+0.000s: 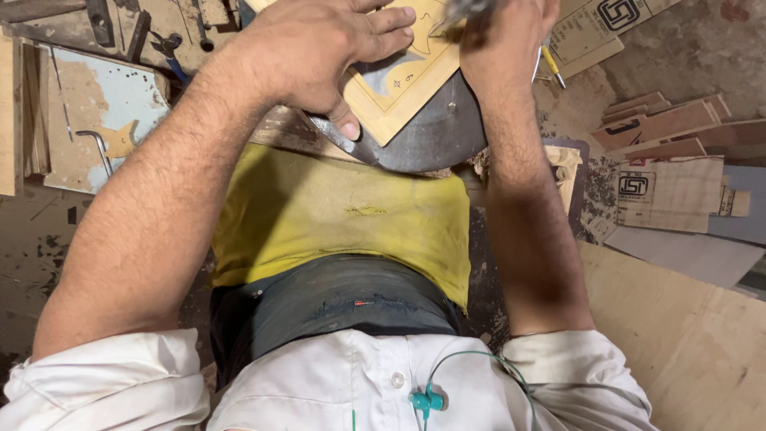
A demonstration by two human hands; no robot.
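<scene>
A thin pale wooden panel [399, 88] with drawn lines and cut-out shapes lies on a round grey metal table [435, 136] at the top of the head view. My left hand [315, 52] presses flat on the panel, thumb hooked over its near corner. My right hand [503, 36] is closed around a tool at the panel's far right; its tip is cut off by the frame edge and mostly hidden.
A light-blue board [104, 96] with a wooden cut-out and a bent metal key lies at left, with hand tools [159, 40] above it. Plywood offcuts [670, 168] are stacked at right. A large plywood sheet [686, 335] fills the lower right. A yellow cloth [343, 215] covers my lap.
</scene>
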